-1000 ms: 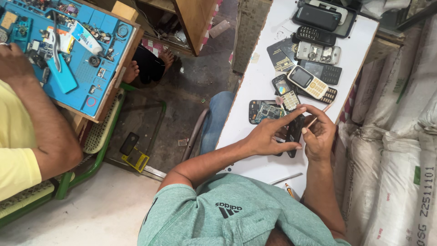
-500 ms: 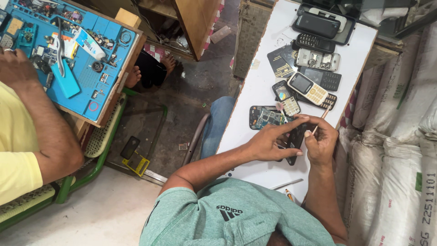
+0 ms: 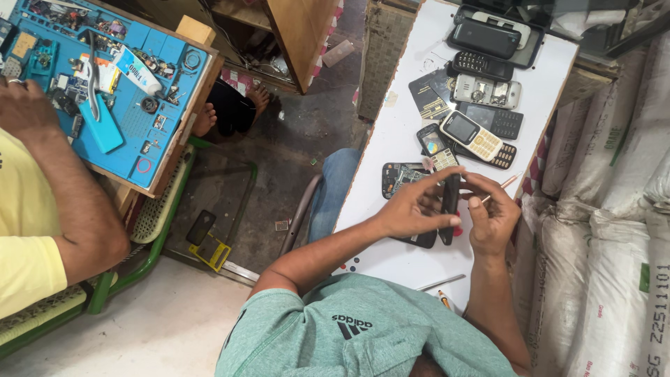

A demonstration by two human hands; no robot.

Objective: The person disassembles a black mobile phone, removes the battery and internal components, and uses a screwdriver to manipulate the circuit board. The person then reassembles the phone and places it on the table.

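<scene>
My left hand (image 3: 412,207) grips a slim black phone (image 3: 450,202), held edge-on just above the white table (image 3: 401,132). My right hand (image 3: 492,218) touches the phone's right side and pinches a thin pale tool (image 3: 507,183) that points up and to the right. A bare circuit board (image 3: 398,176) lies just left of my left hand. Another black phone part (image 3: 423,241) lies partly hidden under that hand. Farther up the table lie several old keypad phones, among them a white-and-gold one (image 3: 473,135).
A black tray (image 3: 530,47) holding phones sits at the table's far end. White sacks (image 3: 614,209) are stacked on the right. At left, a person in a yellow shirt (image 3: 24,230) works at a blue mat (image 3: 125,129) covered with small tools. A green chair frame (image 3: 164,241) stands between the two tables.
The black phone has been turned more upright between my hands. My right hand has shifted slightly with the tool. The co-worker's hand has moved a little on the blue mat.
</scene>
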